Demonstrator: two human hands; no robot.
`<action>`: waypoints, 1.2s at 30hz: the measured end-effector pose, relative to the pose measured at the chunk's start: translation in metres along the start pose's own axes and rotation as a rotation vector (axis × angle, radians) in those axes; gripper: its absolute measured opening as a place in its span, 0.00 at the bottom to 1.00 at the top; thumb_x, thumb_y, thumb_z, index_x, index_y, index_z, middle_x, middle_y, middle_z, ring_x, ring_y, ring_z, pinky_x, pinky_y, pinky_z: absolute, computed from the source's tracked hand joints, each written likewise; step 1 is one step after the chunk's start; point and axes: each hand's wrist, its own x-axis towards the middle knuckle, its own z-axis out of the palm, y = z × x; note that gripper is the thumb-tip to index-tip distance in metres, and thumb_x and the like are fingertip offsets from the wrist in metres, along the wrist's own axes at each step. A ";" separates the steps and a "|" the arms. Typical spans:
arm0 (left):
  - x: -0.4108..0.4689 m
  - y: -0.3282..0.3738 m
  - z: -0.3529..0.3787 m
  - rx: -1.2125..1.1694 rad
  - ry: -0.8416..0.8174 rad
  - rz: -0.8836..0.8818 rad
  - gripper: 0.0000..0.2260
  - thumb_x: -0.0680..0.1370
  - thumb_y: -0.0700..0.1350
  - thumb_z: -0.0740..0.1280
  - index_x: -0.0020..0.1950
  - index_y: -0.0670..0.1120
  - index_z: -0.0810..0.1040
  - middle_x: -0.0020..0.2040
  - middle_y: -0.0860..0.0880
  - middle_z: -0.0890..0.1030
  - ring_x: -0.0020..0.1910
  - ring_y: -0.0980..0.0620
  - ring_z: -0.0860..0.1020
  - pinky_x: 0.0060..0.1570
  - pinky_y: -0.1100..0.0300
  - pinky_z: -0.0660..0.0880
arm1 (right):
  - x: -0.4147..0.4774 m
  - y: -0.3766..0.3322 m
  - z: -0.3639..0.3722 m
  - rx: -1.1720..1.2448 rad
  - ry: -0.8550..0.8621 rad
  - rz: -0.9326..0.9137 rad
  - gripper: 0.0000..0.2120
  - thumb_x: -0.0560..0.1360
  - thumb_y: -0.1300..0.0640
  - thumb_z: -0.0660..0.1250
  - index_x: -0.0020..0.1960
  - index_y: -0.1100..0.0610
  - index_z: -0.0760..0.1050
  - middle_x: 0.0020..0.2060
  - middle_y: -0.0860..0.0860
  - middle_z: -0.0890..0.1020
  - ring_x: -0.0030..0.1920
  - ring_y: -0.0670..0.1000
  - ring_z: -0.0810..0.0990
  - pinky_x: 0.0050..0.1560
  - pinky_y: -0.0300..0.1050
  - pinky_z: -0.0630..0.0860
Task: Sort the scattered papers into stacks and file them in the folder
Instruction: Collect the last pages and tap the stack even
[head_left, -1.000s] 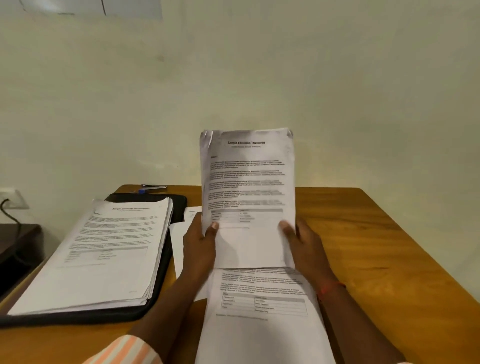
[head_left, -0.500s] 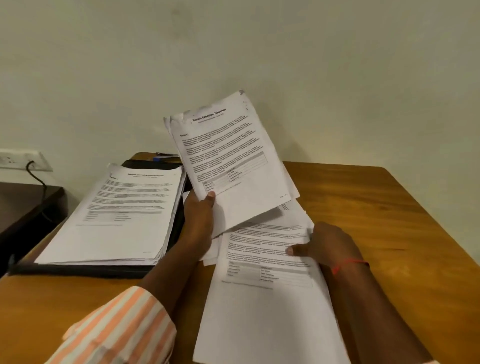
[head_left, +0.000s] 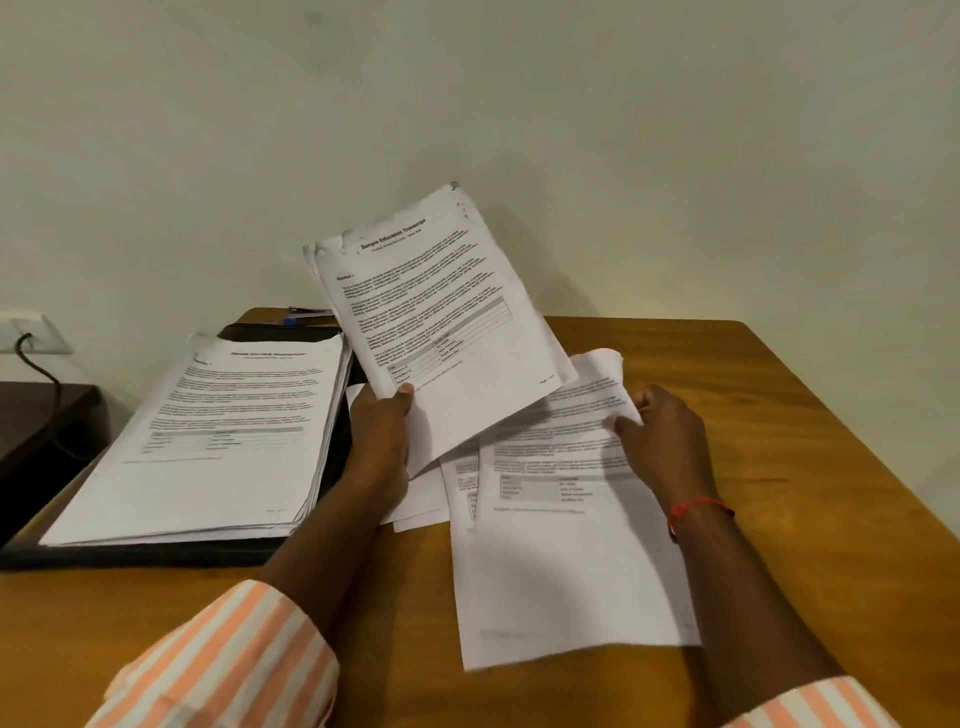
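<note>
A tilted sheaf of papers (head_left: 441, 317) is raised over the desk (head_left: 753, 405), pinched at its lower corner by the left hand (head_left: 382, 441). The right hand (head_left: 662, 441) pinches a loose sheet (head_left: 566, 519) lying on the desk. A tall stack (head_left: 218, 431) rests on the black folder (head_left: 156, 556) at left.

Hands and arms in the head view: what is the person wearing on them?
Both hands are bare, without gloves. The left sleeve is striped orange and white and pushed up the forearm; a matching striped cuff shows on the right arm. A thin red thread band circles the right wrist.
</note>
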 end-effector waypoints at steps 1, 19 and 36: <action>0.001 -0.001 -0.001 -0.031 -0.001 -0.042 0.13 0.82 0.43 0.67 0.67 0.51 0.78 0.58 0.50 0.84 0.59 0.46 0.81 0.59 0.47 0.77 | 0.001 0.000 0.000 0.071 0.050 0.003 0.05 0.78 0.58 0.72 0.48 0.54 0.76 0.45 0.49 0.82 0.38 0.44 0.78 0.32 0.38 0.68; 0.008 0.004 -0.005 -0.300 -0.030 -0.247 0.12 0.82 0.39 0.64 0.61 0.53 0.78 0.47 0.53 0.80 0.38 0.57 0.74 0.26 0.65 0.69 | 0.019 0.016 0.002 0.555 0.198 0.160 0.05 0.79 0.61 0.70 0.52 0.55 0.76 0.50 0.52 0.84 0.50 0.52 0.84 0.48 0.48 0.80; 0.013 0.001 -0.005 -0.314 -0.028 -0.208 0.17 0.83 0.42 0.64 0.72 0.50 0.75 0.51 0.52 0.79 0.39 0.56 0.74 0.25 0.66 0.70 | 0.015 0.018 0.001 0.163 0.144 0.105 0.10 0.80 0.59 0.69 0.60 0.57 0.74 0.55 0.54 0.83 0.49 0.54 0.83 0.43 0.46 0.79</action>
